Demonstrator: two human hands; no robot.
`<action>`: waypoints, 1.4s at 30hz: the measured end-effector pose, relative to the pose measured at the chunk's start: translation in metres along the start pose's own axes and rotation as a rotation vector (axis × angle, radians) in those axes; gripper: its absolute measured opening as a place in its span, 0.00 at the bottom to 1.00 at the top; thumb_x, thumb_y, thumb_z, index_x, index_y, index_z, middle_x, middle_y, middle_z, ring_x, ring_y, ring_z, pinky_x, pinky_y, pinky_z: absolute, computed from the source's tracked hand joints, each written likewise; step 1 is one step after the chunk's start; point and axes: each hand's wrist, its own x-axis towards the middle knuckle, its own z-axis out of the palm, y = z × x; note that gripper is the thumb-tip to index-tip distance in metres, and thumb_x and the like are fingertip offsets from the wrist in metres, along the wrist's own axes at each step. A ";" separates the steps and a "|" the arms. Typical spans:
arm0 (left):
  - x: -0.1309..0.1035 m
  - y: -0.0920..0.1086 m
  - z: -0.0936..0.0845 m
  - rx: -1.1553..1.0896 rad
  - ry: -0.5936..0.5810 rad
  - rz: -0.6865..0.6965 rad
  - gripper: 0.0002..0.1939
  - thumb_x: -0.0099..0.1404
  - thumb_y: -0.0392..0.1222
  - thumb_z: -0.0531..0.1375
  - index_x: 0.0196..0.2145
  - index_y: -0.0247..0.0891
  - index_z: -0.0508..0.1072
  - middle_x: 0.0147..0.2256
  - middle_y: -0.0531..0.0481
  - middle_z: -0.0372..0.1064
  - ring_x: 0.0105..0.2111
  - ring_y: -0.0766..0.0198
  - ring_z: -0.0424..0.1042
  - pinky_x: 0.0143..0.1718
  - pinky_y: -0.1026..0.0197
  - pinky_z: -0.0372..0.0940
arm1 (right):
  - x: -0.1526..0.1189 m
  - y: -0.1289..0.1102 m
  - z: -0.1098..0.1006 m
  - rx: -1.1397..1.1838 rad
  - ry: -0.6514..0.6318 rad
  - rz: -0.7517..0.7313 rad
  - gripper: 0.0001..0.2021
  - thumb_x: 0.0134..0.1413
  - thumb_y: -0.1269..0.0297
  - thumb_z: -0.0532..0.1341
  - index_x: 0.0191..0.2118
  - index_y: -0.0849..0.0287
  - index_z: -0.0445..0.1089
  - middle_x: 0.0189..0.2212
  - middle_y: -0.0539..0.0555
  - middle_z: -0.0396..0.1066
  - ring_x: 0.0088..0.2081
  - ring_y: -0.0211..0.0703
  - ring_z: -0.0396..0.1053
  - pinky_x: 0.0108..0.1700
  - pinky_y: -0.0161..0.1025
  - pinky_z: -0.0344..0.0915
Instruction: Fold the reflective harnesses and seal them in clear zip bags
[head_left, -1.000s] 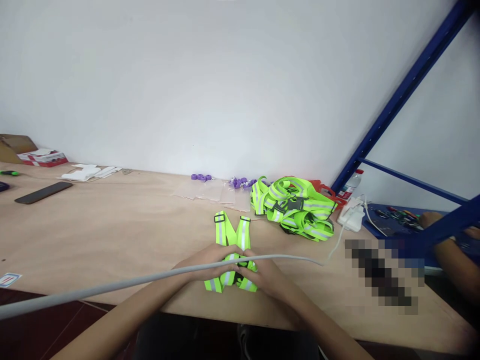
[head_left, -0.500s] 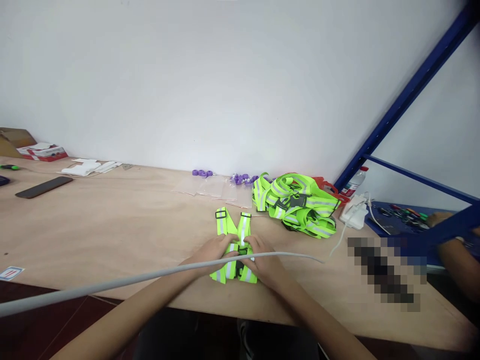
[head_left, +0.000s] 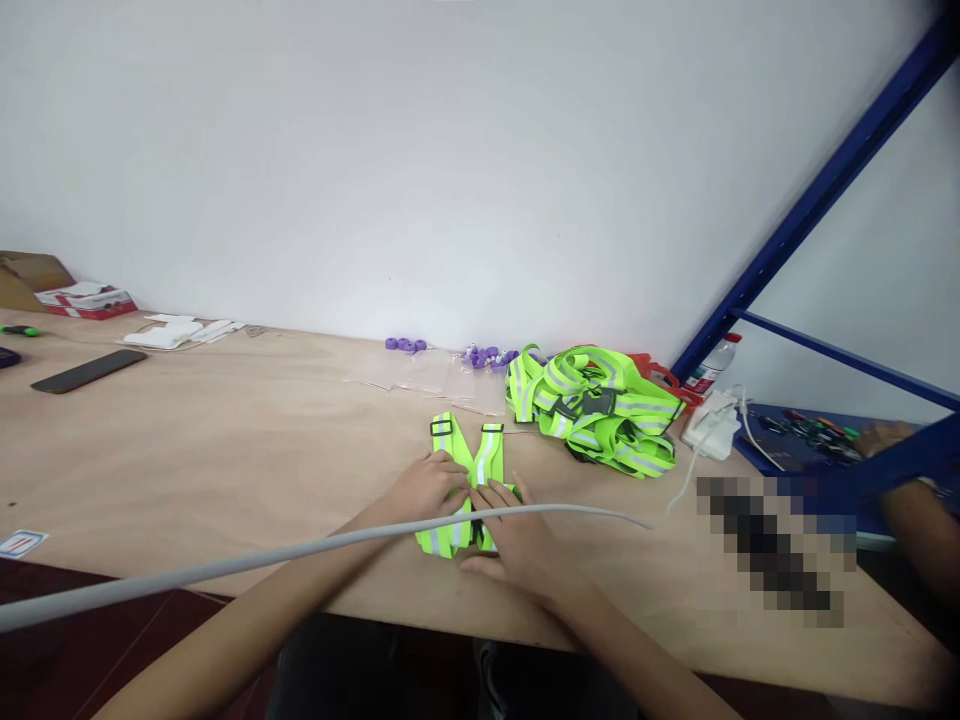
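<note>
A neon-yellow reflective vest [head_left: 491, 460] made of straps with silver stripes lies on the table in front of me, its upper straps in a V with black adjuster buckles. Over its left side my left hand [head_left: 429, 486] is closed, fingers curled on the strap and the thumb tucked close. My right hand [head_left: 517, 545] lies flat on the vest's right side, fingers stretched to the middle and thumb apart near the lower edge. Both hands and a grey cable [head_left: 337, 541] crossing the view hide part of the vest's lower half.
A heap of similar reflective vests [head_left: 592, 400] lies behind to the right. Clear plastic bags [head_left: 424, 372] and purple items [head_left: 487, 356] are by the wall. At right stand a white adapter [head_left: 712, 425], a bottle [head_left: 716, 363], a blue frame [head_left: 825, 190] and another person's hand [head_left: 885, 438].
Both hands have shifted on the vest. The right hand has gone from gripping the middle to lying spread over the right side; the left hand has moved slightly up and left.
</note>
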 end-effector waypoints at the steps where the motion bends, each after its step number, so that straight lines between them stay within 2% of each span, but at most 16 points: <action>1: 0.003 -0.004 -0.002 0.002 -0.019 0.015 0.12 0.72 0.37 0.54 0.38 0.38 0.78 0.38 0.45 0.76 0.43 0.53 0.74 0.50 0.52 0.66 | 0.000 -0.001 -0.003 -0.006 -0.032 0.002 0.38 0.56 0.37 0.62 0.63 0.61 0.64 0.58 0.66 0.69 0.60 0.63 0.64 0.65 0.63 0.50; 3: 0.011 -0.013 -0.004 -0.002 -0.053 0.045 0.12 0.72 0.37 0.54 0.45 0.38 0.77 0.39 0.45 0.76 0.43 0.55 0.74 0.48 0.54 0.66 | 0.002 -0.003 -0.008 -0.013 -0.094 0.009 0.36 0.58 0.40 0.62 0.64 0.58 0.63 0.57 0.65 0.69 0.59 0.62 0.64 0.64 0.63 0.50; 5: 0.020 -0.025 -0.005 -0.007 -0.080 0.081 0.16 0.73 0.39 0.55 0.55 0.40 0.73 0.50 0.43 0.74 0.50 0.54 0.71 0.52 0.54 0.64 | 0.005 -0.002 -0.013 -0.011 -0.143 0.013 0.33 0.60 0.42 0.62 0.65 0.54 0.62 0.56 0.64 0.69 0.58 0.61 0.64 0.62 0.63 0.52; 8: 0.031 -0.040 -0.001 -0.006 -0.130 0.138 0.23 0.74 0.42 0.55 0.65 0.48 0.65 0.67 0.44 0.57 0.65 0.49 0.58 0.62 0.48 0.56 | 0.009 0.002 -0.019 0.011 -0.189 0.008 0.34 0.60 0.39 0.60 0.66 0.50 0.61 0.56 0.65 0.68 0.57 0.62 0.64 0.59 0.62 0.54; 10: 0.036 -0.047 0.003 -0.006 -0.176 0.165 0.23 0.76 0.45 0.53 0.66 0.52 0.63 0.70 0.47 0.50 0.69 0.47 0.50 0.65 0.43 0.50 | 0.013 0.004 -0.020 0.039 -0.211 0.012 0.34 0.60 0.37 0.58 0.66 0.50 0.62 0.57 0.65 0.68 0.57 0.62 0.64 0.58 0.61 0.55; 14: 0.040 -0.053 0.013 -0.010 -0.245 0.178 0.22 0.78 0.50 0.48 0.66 0.56 0.63 0.71 0.51 0.48 0.71 0.47 0.44 0.67 0.37 0.43 | 0.018 0.003 -0.020 0.110 -0.235 0.046 0.31 0.59 0.39 0.61 0.62 0.51 0.66 0.56 0.64 0.68 0.57 0.61 0.63 0.57 0.59 0.56; 17: 0.040 -0.055 0.017 -0.014 -0.268 0.165 0.22 0.78 0.50 0.48 0.66 0.56 0.63 0.71 0.53 0.46 0.72 0.47 0.40 0.67 0.35 0.38 | 0.020 0.002 -0.017 0.172 -0.199 0.069 0.29 0.57 0.43 0.64 0.60 0.51 0.67 0.59 0.62 0.65 0.58 0.60 0.61 0.57 0.58 0.55; 20: 0.041 -0.056 0.016 -0.020 -0.286 0.154 0.22 0.78 0.48 0.48 0.66 0.57 0.62 0.71 0.53 0.46 0.72 0.46 0.38 0.67 0.33 0.37 | 0.020 0.001 -0.017 0.216 -0.179 0.067 0.27 0.56 0.45 0.65 0.58 0.53 0.67 0.59 0.60 0.65 0.58 0.59 0.61 0.57 0.57 0.55; 26: 0.042 -0.050 0.011 -0.037 -0.307 0.124 0.21 0.78 0.49 0.47 0.66 0.57 0.62 0.71 0.54 0.45 0.72 0.47 0.38 0.68 0.34 0.38 | 0.020 -0.003 -0.022 0.297 -0.160 0.040 0.29 0.50 0.43 0.69 0.54 0.52 0.70 0.53 0.57 0.69 0.53 0.56 0.63 0.55 0.53 0.57; 31: 0.044 -0.048 0.011 -0.038 -0.294 0.098 0.21 0.78 0.51 0.49 0.64 0.55 0.66 0.71 0.54 0.46 0.72 0.45 0.40 0.67 0.33 0.39 | 0.014 -0.012 -0.024 0.311 -0.169 0.039 0.30 0.48 0.45 0.71 0.55 0.51 0.69 0.52 0.56 0.68 0.52 0.55 0.64 0.54 0.52 0.58; 37: 0.043 -0.050 0.018 -0.029 -0.263 0.102 0.20 0.77 0.50 0.51 0.63 0.56 0.67 0.70 0.53 0.50 0.71 0.46 0.42 0.68 0.33 0.36 | 0.005 -0.015 -0.019 0.227 -0.176 0.001 0.27 0.55 0.45 0.66 0.57 0.51 0.69 0.55 0.59 0.68 0.53 0.58 0.64 0.55 0.54 0.57; 40: 0.046 -0.048 0.015 -0.022 -0.223 0.095 0.18 0.76 0.49 0.54 0.61 0.54 0.70 0.69 0.51 0.54 0.70 0.45 0.47 0.67 0.34 0.40 | 0.002 -0.015 -0.012 0.180 -0.144 0.011 0.24 0.58 0.45 0.64 0.56 0.51 0.70 0.55 0.60 0.69 0.53 0.58 0.65 0.54 0.54 0.57; 42: 0.045 -0.043 0.007 -0.024 -0.179 0.088 0.18 0.75 0.48 0.55 0.59 0.50 0.73 0.67 0.49 0.58 0.68 0.45 0.53 0.67 0.37 0.46 | 0.002 -0.015 -0.009 0.163 -0.139 0.017 0.24 0.58 0.44 0.64 0.55 0.51 0.71 0.55 0.60 0.69 0.51 0.57 0.66 0.53 0.54 0.58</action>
